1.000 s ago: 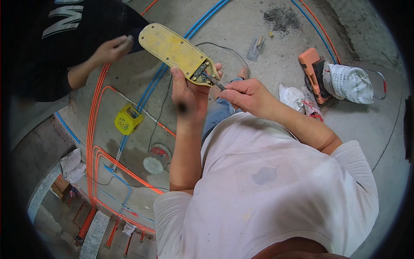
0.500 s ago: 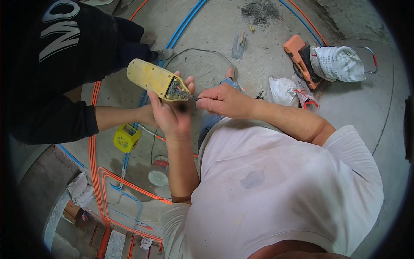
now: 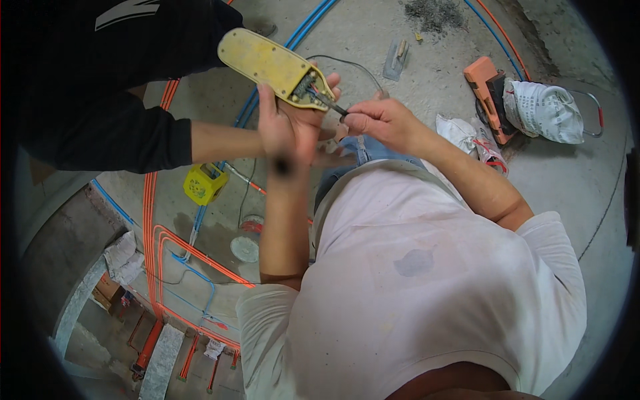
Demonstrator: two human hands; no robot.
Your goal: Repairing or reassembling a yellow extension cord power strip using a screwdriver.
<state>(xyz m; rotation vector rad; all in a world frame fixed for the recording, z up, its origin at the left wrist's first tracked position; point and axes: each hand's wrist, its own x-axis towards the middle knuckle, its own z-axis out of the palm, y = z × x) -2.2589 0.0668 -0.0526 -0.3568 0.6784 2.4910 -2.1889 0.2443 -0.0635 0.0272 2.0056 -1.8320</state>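
My left hand (image 3: 291, 127), palm up, holds a long yellow housing (image 3: 263, 60) between thumb and fingers. Screws dot its flat face. At its near right end a recess (image 3: 307, 87) lies uncovered, with small wires and metal parts inside. Thumb and fingers of my right hand (image 3: 390, 123) pinch a black cable (image 3: 341, 110) that runs into that end. A co-worker's forearm (image 3: 227, 145) reaches in from the left and passes behind my left wrist. Part of a blurred hand (image 3: 333, 157) shows just right of that wrist.
The co-worker's dark sleeve (image 3: 133, 137) fills the upper left. Orange conduits (image 3: 152, 213) and blue pipes (image 3: 307, 28) cross the concrete floor. A yellow box (image 3: 204, 185) and a round tub (image 3: 245, 249) stand left. A trowel (image 3: 396, 60), an orange case (image 3: 488, 93) and white sacks (image 3: 543, 110) lie farther right.
My hands have moved away from me with the yellow housing, and slightly right. More of the black cable shows between housing and right hand. The whole view has shifted a little.
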